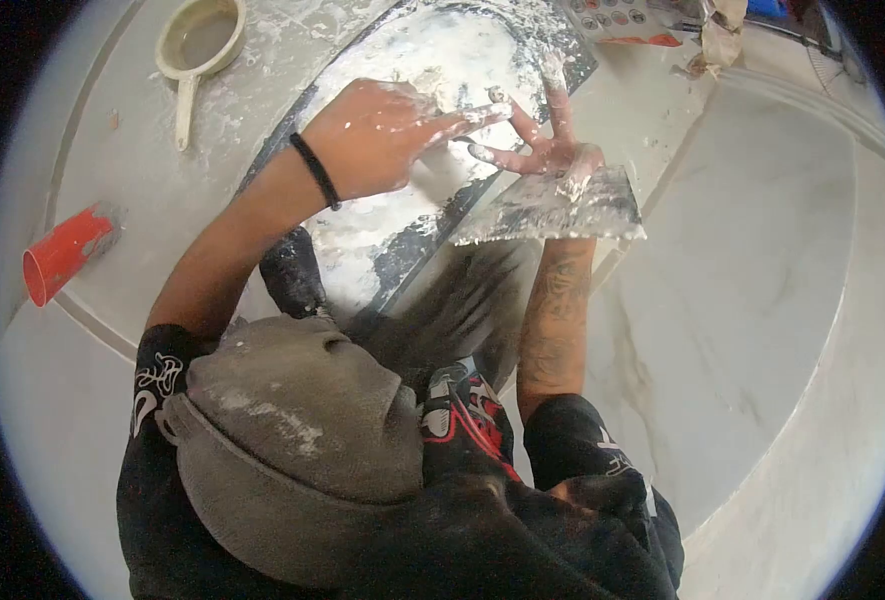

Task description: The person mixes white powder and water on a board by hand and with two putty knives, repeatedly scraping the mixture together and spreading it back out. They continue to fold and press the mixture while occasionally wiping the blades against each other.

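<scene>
My left hand (372,140), with a black band at the wrist, reaches over a dark board (422,235) smeared with white paste (352,262). Its index finger is stretched out and meets the spread fingers of my right hand (552,150); its other fingers are curled and partly hidden. Both hands have white paste on the fingertips. A wide metal putty scraper (532,212) lies across my right wrist, held at the thumb, with paste along its edge. Its handle cannot be made out.
A pale long-handled dipper (187,85) is on the floor at the upper left. A red cup (67,250) with grey residue lies on its side at the left. A printed bag (622,20) is at the top. Pale marble-look tile (742,270) extends on the right.
</scene>
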Demonstrator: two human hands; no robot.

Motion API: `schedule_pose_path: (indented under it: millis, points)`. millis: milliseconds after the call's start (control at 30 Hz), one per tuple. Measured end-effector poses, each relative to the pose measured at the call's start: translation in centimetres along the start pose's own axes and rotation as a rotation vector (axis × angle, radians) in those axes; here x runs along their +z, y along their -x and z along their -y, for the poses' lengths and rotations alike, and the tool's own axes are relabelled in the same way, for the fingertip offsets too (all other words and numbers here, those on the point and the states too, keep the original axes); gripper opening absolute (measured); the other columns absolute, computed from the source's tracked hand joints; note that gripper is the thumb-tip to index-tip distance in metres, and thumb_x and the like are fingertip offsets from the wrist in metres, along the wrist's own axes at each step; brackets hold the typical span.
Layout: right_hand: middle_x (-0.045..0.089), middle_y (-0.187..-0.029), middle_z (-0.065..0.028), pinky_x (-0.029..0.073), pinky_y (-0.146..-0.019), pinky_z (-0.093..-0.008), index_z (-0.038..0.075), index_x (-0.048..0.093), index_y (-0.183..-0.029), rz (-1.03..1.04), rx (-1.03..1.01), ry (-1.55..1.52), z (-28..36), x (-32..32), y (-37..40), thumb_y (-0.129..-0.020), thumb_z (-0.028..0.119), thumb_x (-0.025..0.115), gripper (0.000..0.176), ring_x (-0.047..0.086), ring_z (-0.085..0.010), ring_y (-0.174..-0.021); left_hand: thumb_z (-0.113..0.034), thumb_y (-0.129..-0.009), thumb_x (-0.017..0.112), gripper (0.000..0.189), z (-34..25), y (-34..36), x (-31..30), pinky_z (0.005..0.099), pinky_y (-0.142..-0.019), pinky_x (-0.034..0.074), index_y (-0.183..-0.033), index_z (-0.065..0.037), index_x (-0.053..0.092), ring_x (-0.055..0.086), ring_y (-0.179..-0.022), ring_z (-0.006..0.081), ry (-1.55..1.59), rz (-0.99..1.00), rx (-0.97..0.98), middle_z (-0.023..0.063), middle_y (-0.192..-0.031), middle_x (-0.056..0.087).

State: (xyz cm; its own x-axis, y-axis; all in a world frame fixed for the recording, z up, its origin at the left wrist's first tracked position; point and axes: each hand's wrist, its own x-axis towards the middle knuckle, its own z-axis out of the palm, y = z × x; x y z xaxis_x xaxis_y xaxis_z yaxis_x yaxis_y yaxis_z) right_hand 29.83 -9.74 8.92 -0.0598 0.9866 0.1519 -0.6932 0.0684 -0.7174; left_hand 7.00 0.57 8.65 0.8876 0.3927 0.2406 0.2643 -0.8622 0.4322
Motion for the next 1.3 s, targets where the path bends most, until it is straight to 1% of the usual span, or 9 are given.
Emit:
schedule_pose_path:
  millis: [67,500,667,767,900,967,1167,1233,1300]
  points:
    - [0.021,-0.142,-0.0247,0.043,-0.082,-0.0663,0.004,0.067,-0.082,0.043,-0.066,0.007,-0.8,0.0,-0.1,-0.071,0.048,0.069,0.045,0.025,-0.0480,-0.127,-0.014,-0.070,0.062,0.050,-0.2,-0.4,-0.4,0.0358,-0.081,0.043,-0.119,-0.016,0.053,0.060,-0.091,0.0211,-0.017,0.077,-0.025,0.0067,-0.092,0.064]
    - [0.051,-0.119,-0.0269,0.045,-0.088,-0.0563,-0.004,0.068,-0.076,0.070,0.085,0.292,0.1,0.6,0.0,-0.073,0.030,0.068,0.034,0.031,-0.0419,-0.127,-0.015,-0.067,0.066,0.067,-0.1,-1.2,2.0,0.0358,-0.072,0.045,-0.130,-0.019,0.043,0.061,-0.085,0.0229,0.032,0.203,-0.113,0.0050,-0.092,0.063]
    - [0.065,-0.088,-0.0162,0.027,-0.103,-0.0579,-0.001,0.069,-0.075,0.089,0.158,0.641,1.0,-0.3,1.1,-0.064,0.025,0.074,0.028,0.060,-0.0302,-0.099,-0.014,-0.068,0.065,0.077,-1.2,-1.4,1.8,0.0365,-0.070,0.046,-0.137,-0.023,0.032,0.062,-0.079,0.0227,-0.019,0.275,-0.144,0.0062,-0.083,0.063]
    - [0.064,-0.096,-0.0179,0.041,-0.089,-0.0630,-0.007,0.068,-0.077,0.205,0.117,0.622,0.8,-1.0,1.1,-0.072,0.015,0.072,0.023,0.030,-0.0471,-0.125,-0.015,-0.069,0.064,0.078,-1.4,-1.6,2.0,0.0370,-0.068,0.046,-0.138,-0.023,0.030,0.062,-0.075,0.0232,-0.004,0.270,-0.141,0.0069,-0.077,0.063]
    - [0.064,-0.091,-0.0165,0.040,-0.089,-0.0632,-0.008,0.067,-0.075,0.149,0.127,0.574,0.9,1.5,1.3,-0.072,0.017,0.071,0.026,0.030,-0.0485,-0.125,-0.015,-0.078,0.056,0.056,-1.1,-2.5,1.6,0.0340,-0.068,0.048,-0.131,-0.012,0.041,0.063,-0.075,0.0216,-0.117,0.419,-0.181,0.0074,-0.075,0.064]
    - [0.065,-0.077,-0.0154,0.031,-0.100,-0.0572,-0.004,0.068,-0.071,0.028,0.073,0.536,1.3,4.1,1.3,-0.065,0.021,0.073,0.026,0.057,-0.0399,-0.102,-0.015,-0.077,0.057,0.056,0.1,-1.2,2.0,0.0364,-0.066,0.047,-0.130,-0.011,0.042,0.062,-0.072,0.0237,-0.059,0.340,-0.176,0.0088,-0.073,0.063]
    - [0.065,-0.076,-0.0156,0.029,-0.099,-0.0587,-0.009,0.066,-0.069,0.043,0.125,0.631,4.0,2.5,1.9,-0.064,0.019,0.072,0.028,0.039,-0.0478,-0.120,-0.020,-0.085,0.054,0.037,-0.2,1.1,3.0,0.0410,-0.065,0.046,-0.119,-0.006,0.053,0.060,-0.071,0.0299,0.186,0.248,-0.134,0.0146,-0.073,0.062]
    - [0.064,-0.072,-0.0141,0.026,-0.100,-0.0607,-0.008,0.067,-0.070,0.057,0.031,0.513,3.9,2.5,2.3,-0.064,0.017,0.071,0.026,0.038,-0.0473,-0.121,-0.022,-0.084,0.055,0.039,-0.1,1.5,3.8,0.0421,-0.069,0.047,-0.119,-0.005,0.052,0.060,-0.075,0.0312,0.096,0.692,-0.151,0.0164,-0.077,0.062]
    - [0.063,-0.070,-0.0136,0.024,-0.101,-0.0612,-0.008,0.067,-0.069,0.050,0.001,0.512,3.6,3.1,2.4,-0.064,0.017,0.069,0.026,0.039,-0.0472,-0.121,-0.024,-0.082,0.058,0.038,0.6,3.5,7.5,0.0420,-0.073,0.048,-0.114,-0.004,0.055,0.060,-0.082,0.0321,0.090,0.608,-0.111,0.0171,-0.082,0.062]
